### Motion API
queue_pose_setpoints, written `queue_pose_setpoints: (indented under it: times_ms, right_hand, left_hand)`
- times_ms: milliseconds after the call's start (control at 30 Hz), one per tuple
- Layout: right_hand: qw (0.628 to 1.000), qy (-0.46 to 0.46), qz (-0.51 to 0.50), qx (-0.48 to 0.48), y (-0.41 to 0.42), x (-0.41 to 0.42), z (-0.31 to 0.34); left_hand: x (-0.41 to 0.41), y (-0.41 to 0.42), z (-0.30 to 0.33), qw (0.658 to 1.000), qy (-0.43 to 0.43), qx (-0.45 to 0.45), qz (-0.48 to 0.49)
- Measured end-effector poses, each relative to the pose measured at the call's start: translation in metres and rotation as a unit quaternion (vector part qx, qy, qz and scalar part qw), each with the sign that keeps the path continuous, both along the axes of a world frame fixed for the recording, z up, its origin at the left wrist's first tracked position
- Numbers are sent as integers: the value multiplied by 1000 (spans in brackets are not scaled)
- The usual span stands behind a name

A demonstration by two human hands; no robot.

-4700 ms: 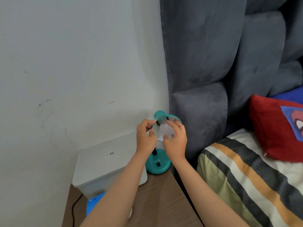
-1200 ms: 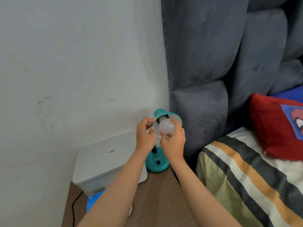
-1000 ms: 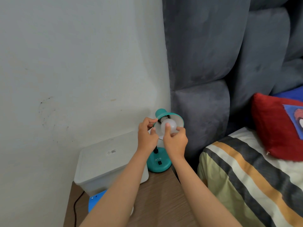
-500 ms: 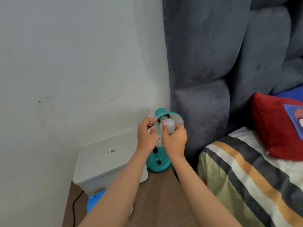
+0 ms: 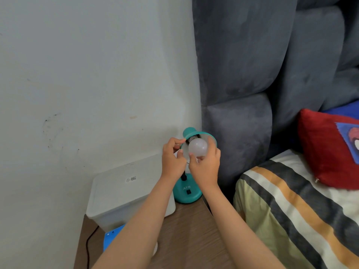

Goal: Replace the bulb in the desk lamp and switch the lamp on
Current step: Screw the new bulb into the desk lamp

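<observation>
A small teal desk lamp stands at the back of the wooden bedside table, its round base [image 5: 187,193] carrying a black switch and its shade [image 5: 189,133] tilted toward me. A white frosted bulb [image 5: 197,149] sits at the mouth of the shade with its neck toward the socket. My right hand [image 5: 206,166] grips the bulb from below and the right, fingers wrapped around it. My left hand [image 5: 172,160] pinches the left rim of the shade. The lamp is unlit.
A white lidded plastic box [image 5: 124,191] sits left of the lamp on the wooden table [image 5: 184,230], with a blue flat item [image 5: 111,236] and a black cable [image 5: 89,243] in front. A grey padded headboard [image 5: 242,74] and a striped bed [image 5: 291,220] with a red pillow [image 5: 326,150] lie right.
My right hand has shifted its grip around the bulb, fingers rotating on it, while the bulb stays at the socket. My left hand keeps hold of the shade.
</observation>
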State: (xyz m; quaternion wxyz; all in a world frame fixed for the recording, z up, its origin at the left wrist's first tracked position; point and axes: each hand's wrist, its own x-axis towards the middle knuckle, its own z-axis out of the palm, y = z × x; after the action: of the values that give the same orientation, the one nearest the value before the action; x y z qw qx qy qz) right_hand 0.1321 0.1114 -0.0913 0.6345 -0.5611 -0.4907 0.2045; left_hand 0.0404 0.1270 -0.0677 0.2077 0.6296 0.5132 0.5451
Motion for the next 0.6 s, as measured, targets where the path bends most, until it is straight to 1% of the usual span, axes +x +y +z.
queue_pose_setpoints:
  times_ms: [67, 133, 167, 233, 367, 500, 600]
  right_hand:
    - [1000, 16, -4, -4, 0, 2, -4]
    - [997, 70, -13, -40, 0, 4, -2]
    - [995, 81, -16, -54, 1, 4, -1]
    - [997, 55, -25, -47, 2, 3, 1]
    - [1000, -18, -9, 8, 3, 0, -3]
    - [1000, 3, -19, -22, 3, 4, -4]
    - [999, -42, -10, -20, 5, 9, 1]
  left_hand:
    - [0, 0, 0, 1000, 5, 0, -1]
    - [1, 0, 0, 1000, 6, 2, -1]
    - [1, 0, 0, 1000, 5, 2, 0]
    - [1, 1, 0, 1000, 6, 0, -1]
    - [-1, 1, 3, 1000, 8, -1, -3]
    - [0, 1, 2, 1000, 11, -4, -1]
    - [-1, 3, 2, 1000, 7, -4, 0]
